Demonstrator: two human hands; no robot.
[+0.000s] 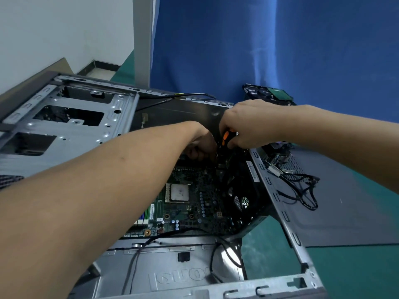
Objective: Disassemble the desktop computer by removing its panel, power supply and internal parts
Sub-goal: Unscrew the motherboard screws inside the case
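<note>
The open desktop case [71,130] lies on its side with the green motherboard [194,203] and its bare CPU [179,193] showing. My right hand [244,124] grips an orange-and-black screwdriver [225,138], pointed down into the case's far end. My left hand [199,145] reaches in just beside it with fingers curled; what it holds is hidden. The screwdriver's tip is out of sight behind my hands.
The removed dark side panel [336,201] lies on the green table at right, with a loose black cable bundle [302,190] and a small part on it. A hard drive [267,93] sits at the back by the blue curtain. Loose wires [226,255] cross the case's near end.
</note>
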